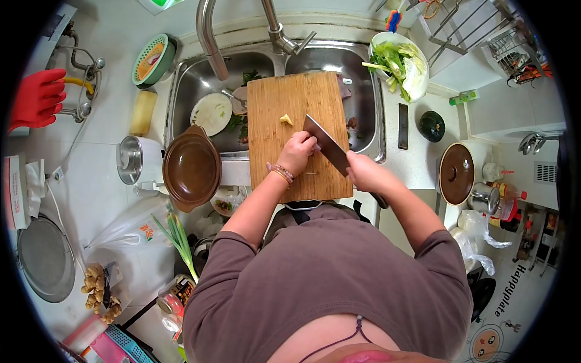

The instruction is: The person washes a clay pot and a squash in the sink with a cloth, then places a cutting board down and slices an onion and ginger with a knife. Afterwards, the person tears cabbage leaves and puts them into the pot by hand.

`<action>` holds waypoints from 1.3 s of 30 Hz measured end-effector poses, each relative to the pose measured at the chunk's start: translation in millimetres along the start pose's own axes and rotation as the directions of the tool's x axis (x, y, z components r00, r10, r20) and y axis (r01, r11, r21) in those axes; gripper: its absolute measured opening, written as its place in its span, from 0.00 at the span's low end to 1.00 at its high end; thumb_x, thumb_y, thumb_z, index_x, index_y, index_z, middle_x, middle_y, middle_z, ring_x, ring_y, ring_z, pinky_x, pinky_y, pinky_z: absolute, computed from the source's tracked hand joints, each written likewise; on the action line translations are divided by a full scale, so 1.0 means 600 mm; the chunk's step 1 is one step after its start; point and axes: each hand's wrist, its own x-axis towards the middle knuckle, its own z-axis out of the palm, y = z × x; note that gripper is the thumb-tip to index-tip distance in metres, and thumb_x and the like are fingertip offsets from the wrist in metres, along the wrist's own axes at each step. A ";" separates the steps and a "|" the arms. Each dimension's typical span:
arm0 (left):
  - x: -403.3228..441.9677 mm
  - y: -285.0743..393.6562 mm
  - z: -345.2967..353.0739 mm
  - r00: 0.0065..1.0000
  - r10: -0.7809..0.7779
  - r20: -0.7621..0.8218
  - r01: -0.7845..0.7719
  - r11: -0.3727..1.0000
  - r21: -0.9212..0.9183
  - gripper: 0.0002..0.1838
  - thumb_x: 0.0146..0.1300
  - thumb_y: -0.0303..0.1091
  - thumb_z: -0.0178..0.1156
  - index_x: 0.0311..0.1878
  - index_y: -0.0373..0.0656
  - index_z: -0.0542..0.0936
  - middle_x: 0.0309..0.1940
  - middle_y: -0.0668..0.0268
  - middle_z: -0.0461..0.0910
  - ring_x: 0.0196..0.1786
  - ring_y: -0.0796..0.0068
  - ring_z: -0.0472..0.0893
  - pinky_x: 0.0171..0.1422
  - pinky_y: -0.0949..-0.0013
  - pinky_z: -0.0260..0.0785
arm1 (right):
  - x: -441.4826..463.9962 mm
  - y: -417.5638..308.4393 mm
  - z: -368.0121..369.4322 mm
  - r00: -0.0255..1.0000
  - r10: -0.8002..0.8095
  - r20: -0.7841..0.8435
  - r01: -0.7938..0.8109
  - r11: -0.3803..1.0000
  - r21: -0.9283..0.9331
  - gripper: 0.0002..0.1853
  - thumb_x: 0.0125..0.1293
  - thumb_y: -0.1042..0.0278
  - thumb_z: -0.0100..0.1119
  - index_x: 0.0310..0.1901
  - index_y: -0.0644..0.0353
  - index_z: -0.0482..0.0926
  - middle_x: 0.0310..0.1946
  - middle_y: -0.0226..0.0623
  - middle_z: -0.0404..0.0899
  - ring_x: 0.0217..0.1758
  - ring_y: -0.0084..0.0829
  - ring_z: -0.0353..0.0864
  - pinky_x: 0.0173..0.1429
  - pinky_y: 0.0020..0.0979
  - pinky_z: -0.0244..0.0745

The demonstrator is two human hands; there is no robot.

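A wooden cutting board (272, 97) lies across the double sink. My right hand (365, 172) is closed round the handle of a cleaver (327, 145), whose blade slants over the board's right half. Just left of the blade, my left hand (299, 150) has its fingers curled together near a small pale piece at the fingertips, too small to name. A yellowish piece (286, 119), perhaps ginger, rests on the board above my left hand. Thin pale bits lie on the board below the fingers.
Left of the board are a brown pot (192, 168) and a white plate (212, 114) in the sink (177, 103). A faucet (210, 42) arches above. To the right stand a bowl of greens (399, 63), a dark green squash (431, 126) and a brown lid (456, 173).
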 end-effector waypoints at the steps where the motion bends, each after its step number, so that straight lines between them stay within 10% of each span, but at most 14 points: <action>1: -0.004 0.000 0.001 1.000 -0.013 0.005 0.013 1.000 -0.006 0.07 0.51 0.24 0.64 0.35 0.40 0.78 0.35 0.59 0.75 0.40 0.57 0.77 0.44 0.61 0.73 | 0.016 0.014 0.028 0.999 -0.039 -0.031 0.038 0.999 -0.024 0.08 0.62 0.74 0.52 0.38 0.69 0.66 0.31 0.61 0.77 0.38 0.61 0.77 0.43 0.49 0.73; 12: -0.001 0.002 -0.023 0.988 -0.007 0.153 0.001 0.999 0.044 0.06 0.55 0.30 0.64 0.37 0.44 0.82 0.42 0.61 0.78 0.50 0.57 0.76 0.56 0.59 0.70 | -0.029 -0.008 0.019 0.950 0.024 -0.312 0.037 0.982 0.187 0.08 0.63 0.73 0.53 0.42 0.63 0.68 0.28 0.58 0.77 0.35 0.60 0.76 0.38 0.54 0.69; 21: -0.100 0.040 -0.088 0.985 -0.168 -0.033 0.169 0.926 0.337 0.27 0.57 0.47 0.65 0.58 0.45 0.77 0.65 0.54 0.67 0.70 0.46 0.60 0.73 0.47 0.50 | -0.048 0.022 0.029 0.940 -0.078 -0.331 -0.039 0.942 -0.334 0.07 0.60 0.73 0.49 0.41 0.62 0.70 0.29 0.48 0.79 0.32 0.52 0.81 0.34 0.47 0.76; 27: -0.138 0.061 -0.058 0.902 -0.367 0.226 0.231 0.855 0.464 0.36 0.60 0.60 0.56 0.70 0.60 0.65 0.75 0.59 0.52 0.77 0.48 0.44 0.74 0.36 0.35 | -0.051 0.001 0.065 0.952 -0.136 -0.276 -0.013 0.878 -0.478 0.06 0.59 0.73 0.50 0.38 0.60 0.70 0.28 0.44 0.79 0.29 0.46 0.82 0.30 0.44 0.77; 32: -0.094 0.052 -0.042 0.938 -0.267 0.222 0.133 0.867 0.481 0.36 0.61 0.60 0.55 0.69 0.54 0.66 0.73 0.60 0.56 0.77 0.54 0.49 0.73 0.35 0.38 | -0.054 0.022 0.053 0.922 0.008 -0.387 0.010 0.999 0.045 0.09 0.62 0.75 0.48 0.44 0.62 0.72 0.32 0.56 0.79 0.34 0.57 0.78 0.38 0.49 0.73; 35: -0.081 0.046 -0.027 0.937 -0.254 0.239 0.119 0.877 0.465 0.34 0.61 0.57 0.56 0.67 0.50 0.68 0.71 0.59 0.60 0.74 0.55 0.57 0.72 0.35 0.43 | -0.059 0.039 0.049 0.951 0.157 -0.266 -0.078 0.955 0.286 0.08 0.62 0.75 0.51 0.43 0.64 0.72 0.27 0.54 0.79 0.28 0.51 0.80 0.34 0.45 0.74; 36: -0.076 0.043 -0.023 0.939 -0.255 0.232 0.126 0.881 0.456 0.33 0.62 0.56 0.56 0.66 0.49 0.69 0.70 0.59 0.62 0.73 0.55 0.59 0.72 0.36 0.45 | -0.065 0.026 0.039 0.946 0.239 -0.218 -0.133 0.902 0.411 0.09 0.65 0.75 0.51 0.46 0.67 0.73 0.22 0.39 0.77 0.15 0.25 0.74 0.23 0.30 0.71; 39: -0.091 0.028 -0.021 0.969 -0.171 0.180 0.102 0.935 0.340 0.28 0.59 0.48 0.62 0.60 0.46 0.74 0.65 0.56 0.67 0.68 0.52 0.66 0.71 0.41 0.53 | -0.072 0.029 0.037 0.940 0.272 -0.206 -0.155 0.878 0.453 0.06 0.64 0.75 0.51 0.42 0.67 0.72 0.21 0.48 0.77 0.16 0.34 0.78 0.25 0.36 0.73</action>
